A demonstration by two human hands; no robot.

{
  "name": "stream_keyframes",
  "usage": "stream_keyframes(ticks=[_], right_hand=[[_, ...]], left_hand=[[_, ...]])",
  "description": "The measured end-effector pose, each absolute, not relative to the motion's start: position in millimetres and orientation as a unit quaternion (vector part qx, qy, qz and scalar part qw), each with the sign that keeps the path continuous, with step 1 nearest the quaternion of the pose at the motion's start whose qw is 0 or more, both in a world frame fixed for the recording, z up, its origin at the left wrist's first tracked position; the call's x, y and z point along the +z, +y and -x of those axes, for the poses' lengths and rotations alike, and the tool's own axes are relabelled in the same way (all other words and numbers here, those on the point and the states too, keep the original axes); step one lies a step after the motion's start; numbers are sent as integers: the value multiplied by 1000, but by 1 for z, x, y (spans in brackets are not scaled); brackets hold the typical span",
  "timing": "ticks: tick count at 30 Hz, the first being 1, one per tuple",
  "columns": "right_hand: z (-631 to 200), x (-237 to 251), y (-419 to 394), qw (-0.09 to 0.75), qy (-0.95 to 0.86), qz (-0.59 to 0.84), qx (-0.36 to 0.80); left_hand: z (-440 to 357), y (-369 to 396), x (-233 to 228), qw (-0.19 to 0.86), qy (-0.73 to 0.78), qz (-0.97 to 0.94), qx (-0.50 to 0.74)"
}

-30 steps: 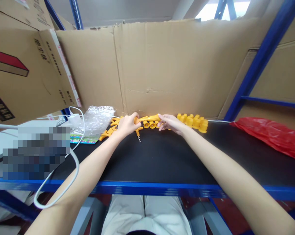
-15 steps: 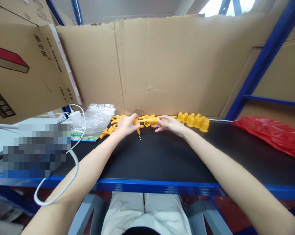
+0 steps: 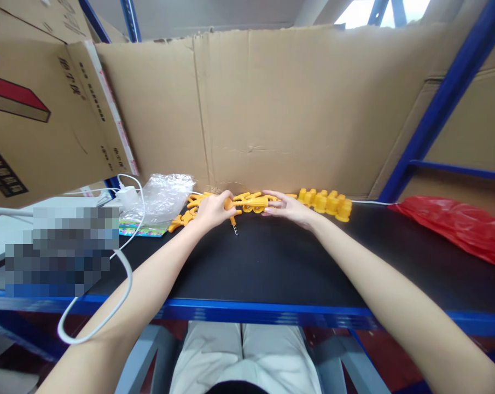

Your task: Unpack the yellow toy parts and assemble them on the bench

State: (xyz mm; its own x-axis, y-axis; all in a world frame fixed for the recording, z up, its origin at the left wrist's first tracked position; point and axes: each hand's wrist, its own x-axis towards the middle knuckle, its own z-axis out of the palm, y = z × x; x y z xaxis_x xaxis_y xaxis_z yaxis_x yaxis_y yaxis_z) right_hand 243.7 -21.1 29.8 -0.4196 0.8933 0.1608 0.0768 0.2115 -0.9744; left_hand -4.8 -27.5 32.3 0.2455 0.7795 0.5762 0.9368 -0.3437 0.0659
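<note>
Left hand (image 3: pixel 213 210): closed around one end of yellow plastic corkscrew (image 3: pixel 247 203).
Right hand (image 3: pixel 289 208): fingers spread, touching its other end.
Long axis: sideways between the hands.

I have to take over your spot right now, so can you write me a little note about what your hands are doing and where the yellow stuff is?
Left hand: closed on a yellow corkscrew piece, its metal screw pointing down at the black table.
Right hand: open, fingertips on the yellow parts lying by the cardboard wall.
Done, it seems: a row of yellow caps lined up to the right.
Left: loose yellow handles beside the plastic bag.
</note>
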Motion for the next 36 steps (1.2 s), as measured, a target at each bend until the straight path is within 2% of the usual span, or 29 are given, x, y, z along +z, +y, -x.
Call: stream_keyframes(ticks=[11,27,36], right_hand=[[-242,28,-21,421,-644,379,514],[-234,34,-30,380,-654,457,469],[-240,28,-20,403,-661,402,488]], left_hand=[[4,-29,32,146,-552,776,-266],[3,-30,33,144,-544,782,-268],[5,-28,31,151,-551,777,-266]])
